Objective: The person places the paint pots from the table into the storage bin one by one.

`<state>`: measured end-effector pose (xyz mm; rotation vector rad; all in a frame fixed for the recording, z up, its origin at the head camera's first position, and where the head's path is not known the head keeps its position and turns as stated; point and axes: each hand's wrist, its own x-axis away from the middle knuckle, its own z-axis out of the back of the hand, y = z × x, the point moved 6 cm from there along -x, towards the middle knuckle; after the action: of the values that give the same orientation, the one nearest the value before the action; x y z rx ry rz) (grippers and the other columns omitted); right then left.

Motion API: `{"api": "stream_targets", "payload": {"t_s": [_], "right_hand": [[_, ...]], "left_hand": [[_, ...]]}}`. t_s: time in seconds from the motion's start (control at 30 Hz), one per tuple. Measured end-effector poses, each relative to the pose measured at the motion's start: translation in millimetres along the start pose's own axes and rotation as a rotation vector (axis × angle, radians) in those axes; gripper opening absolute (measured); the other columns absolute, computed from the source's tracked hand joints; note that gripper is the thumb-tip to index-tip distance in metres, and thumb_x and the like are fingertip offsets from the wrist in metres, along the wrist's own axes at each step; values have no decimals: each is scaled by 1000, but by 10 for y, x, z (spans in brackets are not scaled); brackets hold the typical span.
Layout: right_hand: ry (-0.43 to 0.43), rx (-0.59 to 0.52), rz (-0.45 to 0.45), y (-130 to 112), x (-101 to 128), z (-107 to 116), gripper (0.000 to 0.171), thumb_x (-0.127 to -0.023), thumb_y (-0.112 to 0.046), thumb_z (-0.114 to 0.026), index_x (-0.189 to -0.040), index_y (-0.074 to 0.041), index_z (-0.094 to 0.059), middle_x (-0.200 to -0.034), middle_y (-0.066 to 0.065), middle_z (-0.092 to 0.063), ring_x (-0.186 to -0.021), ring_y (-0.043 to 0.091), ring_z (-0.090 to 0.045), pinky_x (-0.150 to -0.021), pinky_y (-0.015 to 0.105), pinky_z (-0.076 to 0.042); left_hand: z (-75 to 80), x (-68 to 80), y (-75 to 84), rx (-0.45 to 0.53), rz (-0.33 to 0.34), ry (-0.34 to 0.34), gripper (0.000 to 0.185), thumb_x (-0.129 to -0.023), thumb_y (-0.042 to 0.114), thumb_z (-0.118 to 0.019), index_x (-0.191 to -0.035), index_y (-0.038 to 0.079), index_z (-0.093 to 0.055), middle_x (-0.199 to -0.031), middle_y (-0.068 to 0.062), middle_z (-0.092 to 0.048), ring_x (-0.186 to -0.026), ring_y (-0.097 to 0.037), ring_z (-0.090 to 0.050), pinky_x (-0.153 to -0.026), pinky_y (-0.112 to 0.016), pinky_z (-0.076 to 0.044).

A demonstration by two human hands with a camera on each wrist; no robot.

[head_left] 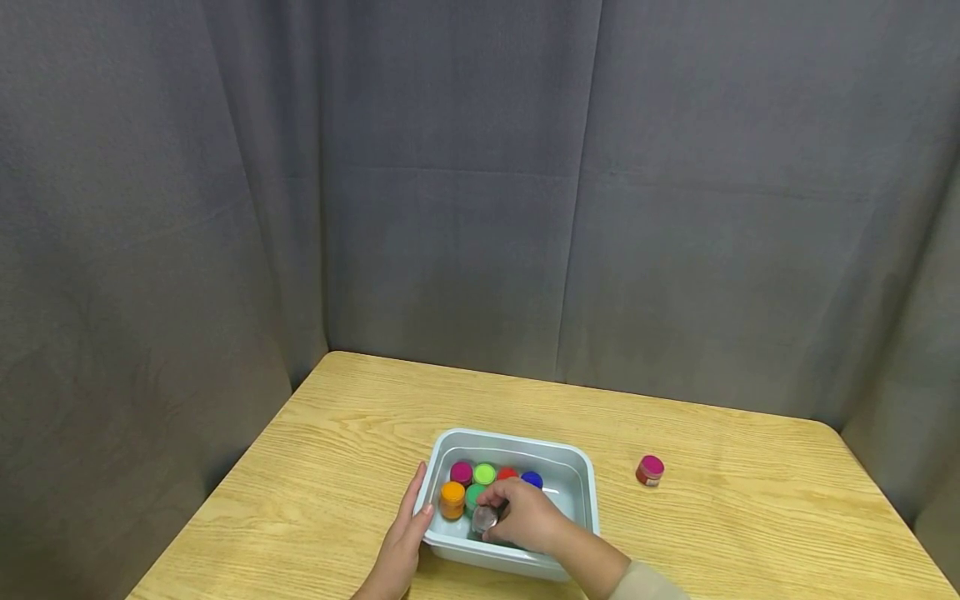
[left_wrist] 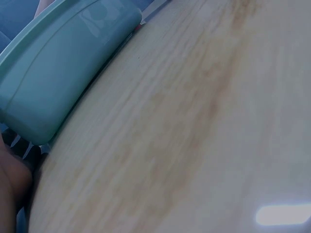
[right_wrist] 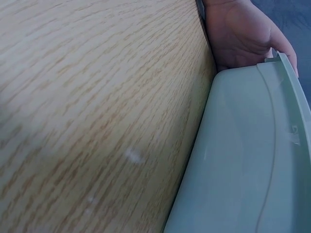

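Note:
A pale blue-grey plastic tub (head_left: 517, 435) stands near the front of the table. My left hand (head_left: 399, 550) grips its left wall, thumb over the rim and fingers outside; the right wrist view shows this hand (right_wrist: 243, 34) against the tub's end. Inside the tub, my right hand (head_left: 534, 518) pinches a small clear jar (head_left: 485, 518) between thumb and fingers. Close around it stand an orange jar (head_left: 452, 500), a green jar (head_left: 474, 495), a magenta-lidded jar (head_left: 462, 473), a lime jar (head_left: 484, 473), a red jar (head_left: 507, 473) and a blue jar (head_left: 532, 479), the last partly hidden by the hand.
To the right of the tub, a jar with a magenta lid (head_left: 650, 470) stands on the wooden table (head_left: 360, 408). Grey curtains (head_left: 465, 208) hang behind the table and along both sides. The tub's outer wall (left_wrist: 63, 63) fills the upper left of the left wrist view.

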<state>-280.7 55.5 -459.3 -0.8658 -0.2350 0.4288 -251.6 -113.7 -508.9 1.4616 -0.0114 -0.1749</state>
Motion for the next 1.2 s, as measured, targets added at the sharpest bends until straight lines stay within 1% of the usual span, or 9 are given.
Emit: {"api": "stream_targets", "payload": {"t_s": [0.17,0.27,0.47,0.7,0.77,0.87,0.97,1.1,1.2], "right_hand": [[-6,13,-8,0,-5,-9,36,-67,-1,-85,-100,-5,-71,-93,1,-62,-86,12,-56,-71,20,-51],[-16,16,-18,2,-4,-14,34,-69,-1,-85,-100,-5,-72,-94,2,-62,-87,14,-57,-72,22,-52],[-21,12,-19,9,2,-12,32,-71,-2,-84,-100,-6,-72,-95,3,-61,-87,16,-59,-74,27,-54],[-7,-32,-40,16,25,44,33,-73,-6,-83,-104,-5,-71,-94,4,-58,-76,13,-57,-66,22,-52],[0,-45,-41,14,35,83,33,-75,-8,-82,-106,-5,-71,-96,5,-59,-76,14,-56,-65,22,-51],[14,-61,-31,17,49,160,33,-78,-9,-80,-109,-3,-69,-101,9,-60,-81,15,-55,-68,22,-50],[30,-96,-38,30,69,264,35,-80,-10,-78,-112,-2,-67,-106,13,-62,-80,16,-55,-65,22,-51],[71,-130,-76,53,112,449,35,-83,-11,-77,-115,-3,-66,-110,16,-64,-79,16,-56,-63,24,-53],[123,-135,-112,75,158,607,37,-82,-12,-77,-116,-3,-66,-113,15,-65,-84,17,-57,-67,27,-54]], "left_hand": [[0,2,9,-2,-10,3,59,-106,27,-35,-158,11,-13,-166,-16,-6,-151,-44,-1,-117,-67,-4],[-4,4,14,4,-15,1,59,-106,26,-35,-158,10,-13,-165,-17,-5,-151,-44,-1,-117,-67,-3],[-7,9,8,10,-9,-4,59,-106,27,-35,-158,11,-12,-165,-18,-4,-150,-45,0,-117,-67,-4],[-7,10,-5,11,-2,3,59,-106,27,-36,-158,11,-14,-165,-17,-5,-150,-45,-1,-117,-68,-4],[-6,8,-13,13,6,5,59,-106,29,-36,-158,12,-14,-165,-16,-6,-151,-44,-1,-117,-68,-4],[-4,2,-22,14,20,7,60,-106,31,-36,-158,13,-14,-166,-15,-6,-151,-44,-1,-117,-68,-3],[-2,-7,-28,16,32,12,60,-106,32,-36,-158,14,-14,-166,-13,-6,-151,-43,-2,-117,-68,-3],[-3,-19,-25,23,39,12,60,-106,32,-35,-158,14,-13,-166,-12,-6,-151,-42,-2,-117,-68,-3],[-3,-23,-18,19,32,8,60,-106,32,-35,-158,12,-12,-166,-13,-5,-151,-43,-2,-117,-68,-3]]}}
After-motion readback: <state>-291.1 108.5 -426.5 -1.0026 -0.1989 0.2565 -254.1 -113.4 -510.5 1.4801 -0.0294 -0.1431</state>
